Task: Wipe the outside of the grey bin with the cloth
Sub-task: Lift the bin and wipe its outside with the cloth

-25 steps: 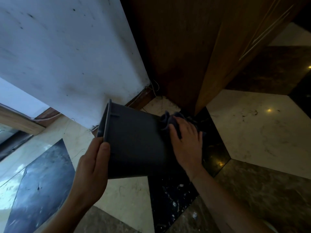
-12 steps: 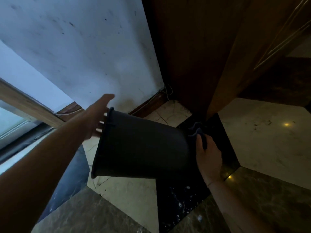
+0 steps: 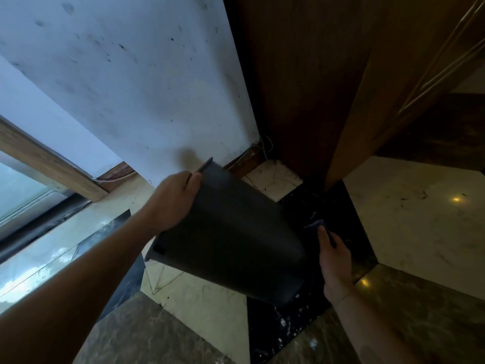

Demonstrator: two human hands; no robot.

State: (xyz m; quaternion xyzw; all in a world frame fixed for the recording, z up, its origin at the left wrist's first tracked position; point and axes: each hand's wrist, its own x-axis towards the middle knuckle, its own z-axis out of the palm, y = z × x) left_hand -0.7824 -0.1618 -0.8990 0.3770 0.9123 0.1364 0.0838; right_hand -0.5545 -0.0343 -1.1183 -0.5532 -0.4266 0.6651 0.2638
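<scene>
Both hands on tilted grey bin (image 3: 231,237): left hand (image 3: 173,198) rim, right hand (image 3: 334,258) base.

The left arm reaches forward from the lower left, its hand (image 3: 173,199) gripping the bin (image 3: 236,237) near the rim. The right hand (image 3: 334,254) rises from the lower right, fingers pressing the cloth (image 3: 316,224) to the bin's base.
</scene>
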